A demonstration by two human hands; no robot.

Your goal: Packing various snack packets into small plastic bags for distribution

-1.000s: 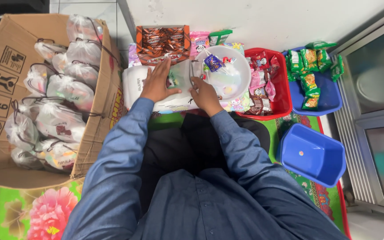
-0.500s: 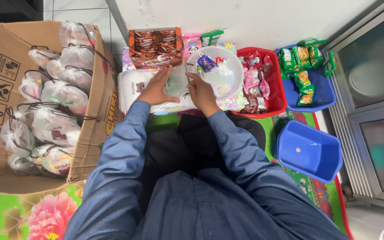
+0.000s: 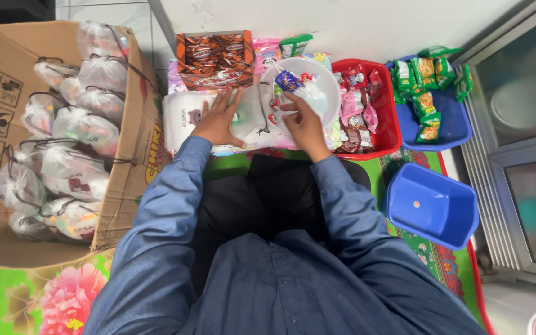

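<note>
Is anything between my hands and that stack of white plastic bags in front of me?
Nothing visible. The left hand lies flat on the stack of white bags, and the right hand touches its right edge beside the white bowl.
</note>
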